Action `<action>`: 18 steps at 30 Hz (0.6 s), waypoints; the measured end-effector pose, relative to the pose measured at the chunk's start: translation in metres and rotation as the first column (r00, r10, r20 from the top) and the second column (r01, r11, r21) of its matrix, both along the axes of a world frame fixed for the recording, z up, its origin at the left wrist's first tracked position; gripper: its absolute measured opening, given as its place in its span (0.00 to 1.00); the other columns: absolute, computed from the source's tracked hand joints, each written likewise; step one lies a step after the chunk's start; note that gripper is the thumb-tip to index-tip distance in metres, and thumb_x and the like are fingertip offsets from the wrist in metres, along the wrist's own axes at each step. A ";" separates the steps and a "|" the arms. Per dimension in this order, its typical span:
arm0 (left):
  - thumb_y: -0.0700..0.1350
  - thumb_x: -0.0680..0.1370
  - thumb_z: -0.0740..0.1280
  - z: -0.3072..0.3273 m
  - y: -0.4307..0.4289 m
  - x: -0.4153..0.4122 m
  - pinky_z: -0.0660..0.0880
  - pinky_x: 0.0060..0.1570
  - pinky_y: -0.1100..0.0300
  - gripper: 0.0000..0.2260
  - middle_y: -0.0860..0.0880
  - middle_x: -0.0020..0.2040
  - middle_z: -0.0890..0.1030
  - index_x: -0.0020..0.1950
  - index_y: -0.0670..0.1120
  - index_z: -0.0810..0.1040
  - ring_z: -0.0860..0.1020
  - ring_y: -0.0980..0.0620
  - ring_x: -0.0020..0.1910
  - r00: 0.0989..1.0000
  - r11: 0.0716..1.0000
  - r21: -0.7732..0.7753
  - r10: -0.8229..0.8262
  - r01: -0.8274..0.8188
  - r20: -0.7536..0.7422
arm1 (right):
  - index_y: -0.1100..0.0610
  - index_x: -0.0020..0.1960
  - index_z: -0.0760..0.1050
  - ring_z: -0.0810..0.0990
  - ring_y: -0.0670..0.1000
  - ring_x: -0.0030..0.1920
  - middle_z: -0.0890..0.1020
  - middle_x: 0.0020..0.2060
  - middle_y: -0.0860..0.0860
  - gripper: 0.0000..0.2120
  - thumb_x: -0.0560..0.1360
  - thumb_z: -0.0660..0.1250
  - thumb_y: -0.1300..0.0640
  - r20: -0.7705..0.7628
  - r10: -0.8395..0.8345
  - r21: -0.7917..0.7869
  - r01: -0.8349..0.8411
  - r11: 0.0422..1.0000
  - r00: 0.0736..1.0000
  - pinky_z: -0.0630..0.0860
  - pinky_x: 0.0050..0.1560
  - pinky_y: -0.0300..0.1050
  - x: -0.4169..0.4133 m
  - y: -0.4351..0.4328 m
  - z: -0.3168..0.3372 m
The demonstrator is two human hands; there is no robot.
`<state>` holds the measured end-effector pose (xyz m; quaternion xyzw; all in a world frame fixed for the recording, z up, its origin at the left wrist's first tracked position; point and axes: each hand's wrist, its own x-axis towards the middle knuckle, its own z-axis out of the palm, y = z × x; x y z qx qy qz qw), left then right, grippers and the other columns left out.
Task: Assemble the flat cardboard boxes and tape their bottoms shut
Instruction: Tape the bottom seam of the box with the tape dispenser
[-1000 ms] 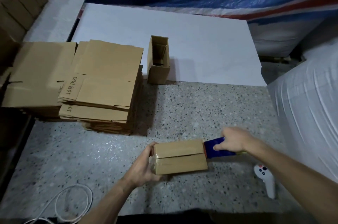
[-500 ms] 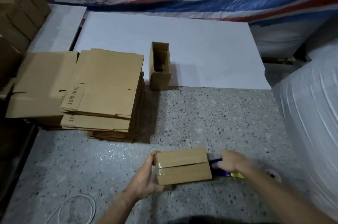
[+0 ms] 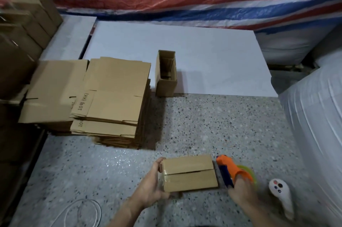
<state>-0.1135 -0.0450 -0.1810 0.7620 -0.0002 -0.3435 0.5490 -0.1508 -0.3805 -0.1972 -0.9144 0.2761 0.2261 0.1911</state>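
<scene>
A small assembled cardboard box (image 3: 188,173) lies bottom-up on the speckled floor (image 3: 212,124), its two flaps closed with clear tape along the left part of the seam. My left hand (image 3: 150,186) grips the box's left end. At the box's right end, my right hand (image 3: 240,191) holds an orange and blue tape dispenser (image 3: 229,171) with a greenish tape roll. A tall stack of flat cardboard boxes (image 3: 114,100) stands at the left. One open assembled box (image 3: 166,73) stands upright on the white board (image 3: 212,60).
A second pile of flat boxes (image 3: 53,93) lies left of the stack, with assembled boxes (image 3: 24,28) piled at the far left. A white handheld controller (image 3: 281,197) lies at the right, beside large white sacks (image 3: 318,126). A white cable (image 3: 81,212) loops at the bottom left.
The tape dispenser has come off the box's right end and tilted up, showing its orange body. The left hand keeps its grip on the box. The camera has tilted upward.
</scene>
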 end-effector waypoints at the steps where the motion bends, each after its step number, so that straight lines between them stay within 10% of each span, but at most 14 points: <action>1: 0.42 0.66 0.81 -0.005 0.001 -0.001 0.73 0.59 0.69 0.41 0.59 0.62 0.75 0.70 0.61 0.62 0.75 0.63 0.60 0.999 0.998 0.067 -0.023 0.020 0.035 | 0.53 0.71 0.72 0.79 0.58 0.59 0.80 0.59 0.57 0.24 0.78 0.66 0.46 0.025 -0.118 -0.047 0.119 0.992 0.993 0.75 0.60 0.51 0.007 0.007 0.003; 6: 0.52 0.59 0.83 0.008 -0.005 -0.005 0.73 0.52 0.75 0.43 0.60 0.58 0.79 0.68 0.60 0.63 0.76 0.71 0.56 0.996 0.997 -0.025 0.067 -0.068 -0.063 | 0.57 0.65 0.71 0.76 0.59 0.64 0.80 0.61 0.55 0.38 0.73 0.55 0.25 0.149 -0.329 0.460 0.229 0.858 0.933 0.69 0.63 0.51 0.029 0.066 0.035; 13: 0.54 0.73 0.77 0.024 -0.023 -0.007 0.75 0.40 0.55 0.23 0.46 0.45 0.77 0.47 0.46 0.64 0.76 0.50 0.41 0.878 0.943 0.075 0.330 -0.324 -0.348 | 0.54 0.67 0.73 0.79 0.54 0.59 0.81 0.59 0.52 0.26 0.78 0.62 0.36 0.153 -0.239 0.446 0.149 0.883 0.959 0.74 0.61 0.47 0.023 0.092 0.028; 18: 0.63 0.69 0.74 0.036 -0.026 -0.002 0.80 0.39 0.53 0.28 0.43 0.55 0.79 0.54 0.43 0.70 0.82 0.42 0.45 0.752 0.937 0.134 0.339 -0.322 -0.566 | 0.55 0.66 0.75 0.80 0.51 0.57 0.82 0.57 0.51 0.27 0.77 0.64 0.37 0.158 -0.233 0.471 0.134 0.872 0.959 0.76 0.62 0.48 0.024 0.089 0.030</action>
